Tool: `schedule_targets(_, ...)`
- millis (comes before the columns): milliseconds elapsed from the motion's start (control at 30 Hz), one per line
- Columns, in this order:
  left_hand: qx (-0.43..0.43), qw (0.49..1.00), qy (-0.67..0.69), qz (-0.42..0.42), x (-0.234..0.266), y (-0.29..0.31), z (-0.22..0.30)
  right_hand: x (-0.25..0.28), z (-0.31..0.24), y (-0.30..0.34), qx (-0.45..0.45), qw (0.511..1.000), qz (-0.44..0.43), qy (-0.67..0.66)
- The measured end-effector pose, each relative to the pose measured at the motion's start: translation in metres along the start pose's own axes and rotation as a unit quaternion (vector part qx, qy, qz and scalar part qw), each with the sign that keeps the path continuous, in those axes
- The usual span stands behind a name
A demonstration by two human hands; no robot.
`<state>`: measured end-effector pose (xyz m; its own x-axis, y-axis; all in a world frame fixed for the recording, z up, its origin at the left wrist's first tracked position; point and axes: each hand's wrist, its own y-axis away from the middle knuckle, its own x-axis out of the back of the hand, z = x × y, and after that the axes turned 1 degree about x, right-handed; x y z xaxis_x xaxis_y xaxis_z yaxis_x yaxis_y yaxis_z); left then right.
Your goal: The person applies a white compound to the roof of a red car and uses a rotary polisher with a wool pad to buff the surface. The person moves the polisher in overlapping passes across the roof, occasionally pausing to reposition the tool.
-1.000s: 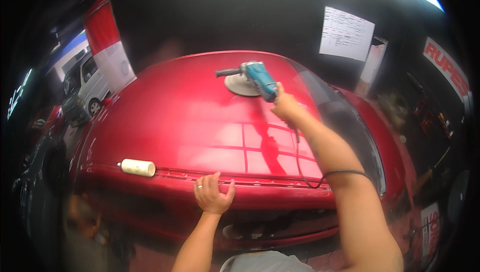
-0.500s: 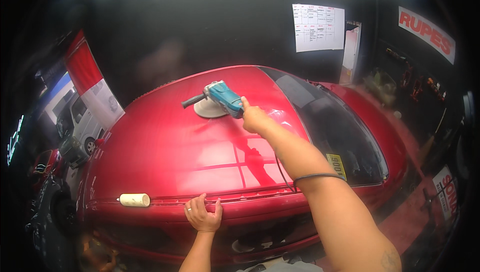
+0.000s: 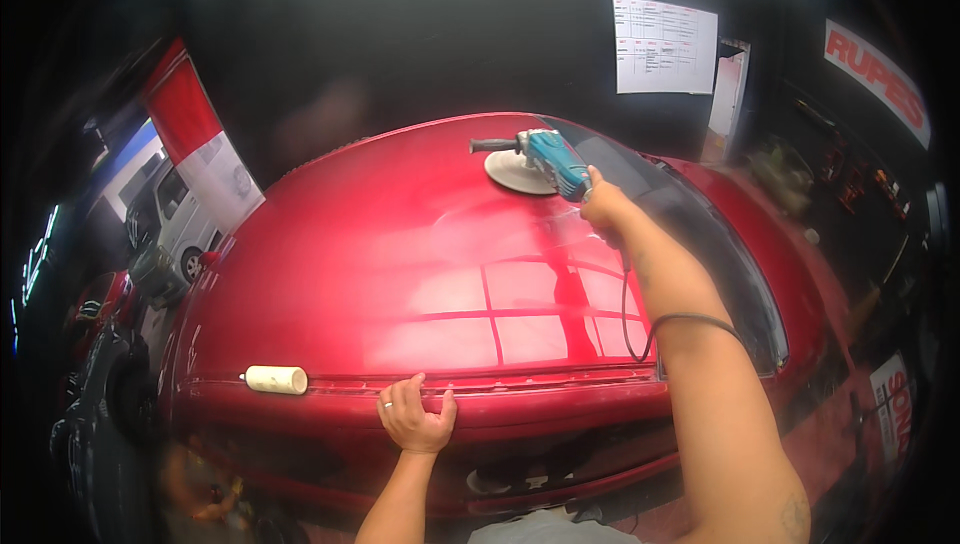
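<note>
A teal rotary polisher (image 3: 558, 162) with a black side handle rests its pale round pad (image 3: 517, 173) on the far part of a red car roof (image 3: 360, 234), near the windshield. My right hand (image 3: 606, 202) is wrapped round the polisher's rear body, the arm stretched far out. The black power cord (image 3: 628, 314) hangs from the tool and loops over my right forearm. My left hand (image 3: 415, 416), a ring on one finger, lies with fingers spread on the near roof edge. A cream squeeze bottle (image 3: 277, 380) lies on its side along that edge, left of my left hand.
The dark windshield (image 3: 715, 234) slopes down at the right. A white chart (image 3: 666, 46) hangs on the dark far wall beside a doorway (image 3: 727, 104). At the left are a red and white banner (image 3: 205, 134) and a white vehicle (image 3: 175, 206).
My right hand has moved the polisher to the right and slightly farther away, toward the windshield. My left hand stays on the roof edge. The whole view has shifted a little.
</note>
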<state>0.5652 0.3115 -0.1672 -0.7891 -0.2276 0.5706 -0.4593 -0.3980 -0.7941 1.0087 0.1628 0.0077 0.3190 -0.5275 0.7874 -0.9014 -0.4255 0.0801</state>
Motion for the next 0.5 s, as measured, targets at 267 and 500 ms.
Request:
schedule_targets(267, 0.012, 1.0, 0.009, -0.018, 0.004, -0.001, 0.002, 0.0, 0.039, -0.038, 0.01, 0.999, 0.014, -0.039)
schedule_targets(500, 0.001, 1.0, -0.005, -0.006, 0.006, -0.001, -0.003, -0.001, 0.054, -0.027, 0.005, 0.999, 0.024, -0.04)
